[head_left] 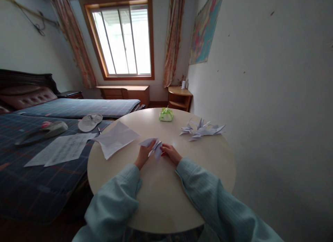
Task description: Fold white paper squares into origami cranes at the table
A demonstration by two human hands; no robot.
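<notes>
Between my two hands, just above the round white table (156, 200), is a folded piece of white paper (157, 150) with pointed flaps. My left hand (143, 155) closes on its left side, the fingers partly behind the paper. With thumb and fingers, my right hand (171, 153) pinches its right edge. A pile of folded paper cranes (201, 130) lies on the table to the right, beyond my right hand. Several flat sheets of white paper (117, 138) rest at the table's left edge.
A green tissue pack (165, 114) stands at the table's far side. On the bed (65, 183) at left lie printed sheets (66, 150), a white slipper-shaped item (90, 123) and a grey object with a handle (52, 128). A wall (281, 113) rises close on the right.
</notes>
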